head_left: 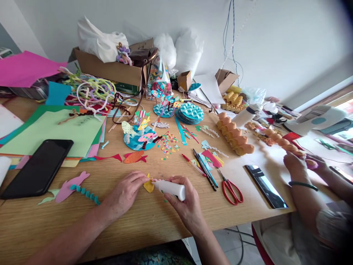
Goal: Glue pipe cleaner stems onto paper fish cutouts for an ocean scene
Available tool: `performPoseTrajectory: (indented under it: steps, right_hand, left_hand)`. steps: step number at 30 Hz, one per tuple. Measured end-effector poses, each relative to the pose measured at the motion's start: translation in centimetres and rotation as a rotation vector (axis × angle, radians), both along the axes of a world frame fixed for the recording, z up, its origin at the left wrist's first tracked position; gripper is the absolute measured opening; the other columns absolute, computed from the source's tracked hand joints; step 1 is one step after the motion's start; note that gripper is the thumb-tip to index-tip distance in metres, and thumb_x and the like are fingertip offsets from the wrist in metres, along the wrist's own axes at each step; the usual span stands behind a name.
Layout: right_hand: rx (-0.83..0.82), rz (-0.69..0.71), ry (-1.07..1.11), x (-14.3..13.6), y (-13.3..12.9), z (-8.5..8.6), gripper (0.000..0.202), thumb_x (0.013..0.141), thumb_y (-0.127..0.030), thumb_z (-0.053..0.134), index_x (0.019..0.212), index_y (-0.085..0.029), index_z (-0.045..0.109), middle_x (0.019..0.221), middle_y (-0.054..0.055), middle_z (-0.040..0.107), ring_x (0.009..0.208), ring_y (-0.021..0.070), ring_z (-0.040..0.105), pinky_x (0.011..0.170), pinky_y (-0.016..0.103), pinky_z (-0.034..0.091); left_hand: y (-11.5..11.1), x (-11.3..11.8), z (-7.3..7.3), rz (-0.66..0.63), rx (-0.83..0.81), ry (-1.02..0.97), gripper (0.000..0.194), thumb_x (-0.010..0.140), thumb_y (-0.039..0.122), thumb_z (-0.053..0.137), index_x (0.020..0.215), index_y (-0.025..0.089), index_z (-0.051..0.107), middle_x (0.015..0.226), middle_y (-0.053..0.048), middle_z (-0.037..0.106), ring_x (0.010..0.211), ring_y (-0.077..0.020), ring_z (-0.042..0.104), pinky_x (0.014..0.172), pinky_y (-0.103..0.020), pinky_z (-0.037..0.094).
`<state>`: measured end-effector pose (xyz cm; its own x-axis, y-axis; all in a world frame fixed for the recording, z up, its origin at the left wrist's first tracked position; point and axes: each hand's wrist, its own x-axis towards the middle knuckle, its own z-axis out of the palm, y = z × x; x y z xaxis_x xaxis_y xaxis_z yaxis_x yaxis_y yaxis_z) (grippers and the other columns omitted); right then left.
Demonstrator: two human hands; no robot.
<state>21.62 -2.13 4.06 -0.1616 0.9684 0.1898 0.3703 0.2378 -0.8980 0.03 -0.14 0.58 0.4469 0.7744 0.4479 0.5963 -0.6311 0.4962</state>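
Note:
My right hand (187, 200) is wrapped round a white bottle (172, 188), which lies tilted with its narrow end pointing left. That end meets a small yellow paper piece (149, 185) on the wooden table (132, 224). At the left edge of the yellow piece, the fingertips of my left hand (124, 193) are pressed together at it. An orange paper fish (134, 157) with red fins lies just beyond. Behind it, colourful paper fish stand on a blue wavy disc (140, 139), beside scattered confetti (168, 143).
Red-handled scissors (232, 191), pens (205, 169) and a phone (266, 186) lie to the right. On the left are a black phone (38, 167), a pink paper shape (72, 187) and paper sheets (55, 129). Another person's hands (296, 165) hold an egg-carton strip at far right.

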Motion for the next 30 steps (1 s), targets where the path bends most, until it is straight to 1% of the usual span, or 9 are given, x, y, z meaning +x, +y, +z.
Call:
performPoseTrajectory:
  steps: [8,12,17,24,30]
  right_hand:
    - [-0.012,0.004,-0.007,-0.10,0.09,0.20,0.021,0.074,-0.025,0.065,0.090,-0.022,0.052,0.093,0.002,0.064,0.082,0.0161,0.060,0.068,0.023,0.046]
    - [-0.006,0.012,0.002,-0.14,0.14,0.52,0.019,0.073,-0.025,0.065,0.087,-0.021,0.053,0.092,0.003,0.065,0.081,0.0167,0.062,0.067,0.023,0.047]
    - [0.010,-0.010,-0.004,-0.21,0.11,0.61,0.019,0.072,-0.025,0.067,0.085,-0.021,0.054,0.090,0.003,0.066,0.080,0.0172,0.063,0.065,0.023,0.047]
    - [0.005,-0.002,-0.024,-0.28,0.15,0.52,0.021,0.073,-0.025,0.067,0.087,-0.022,0.052,0.092,0.003,0.065,0.082,0.0171,0.063,0.068,0.024,0.048]
    - [0.017,0.003,-0.036,-0.23,0.22,0.58,0.019,0.072,-0.023,0.067,0.086,-0.022,0.053,0.091,0.002,0.066,0.081,0.0171,0.063,0.068,0.023,0.048]
  left_hand:
    - [-0.05,-0.05,0.27,0.001,-0.016,0.028,0.039,0.081,-0.001,0.034,0.104,0.016,0.061,0.101,-0.008,0.065,0.098,-0.0179,0.059,0.088,-0.035,0.050]
    - [-0.07,0.02,0.41,0.005,-0.019,0.012,0.040,0.081,0.000,0.034,0.104,0.018,0.062,0.100,-0.007,0.065,0.098,-0.0175,0.059,0.087,-0.034,0.051]
    - [-0.07,0.05,0.45,0.005,-0.035,0.015,0.039,0.082,0.001,0.035,0.104,0.019,0.062,0.100,-0.007,0.065,0.097,-0.0176,0.059,0.086,-0.034,0.051]
    - [-0.05,0.05,0.46,0.009,-0.023,0.025,0.038,0.083,0.001,0.034,0.104,0.018,0.061,0.099,-0.007,0.066,0.097,-0.0178,0.060,0.085,-0.034,0.051]
    - [-0.12,0.08,0.57,0.011,-0.007,0.011,0.038,0.080,-0.001,0.032,0.097,0.017,0.060,0.098,-0.007,0.065,0.095,-0.0165,0.060,0.084,-0.031,0.051]
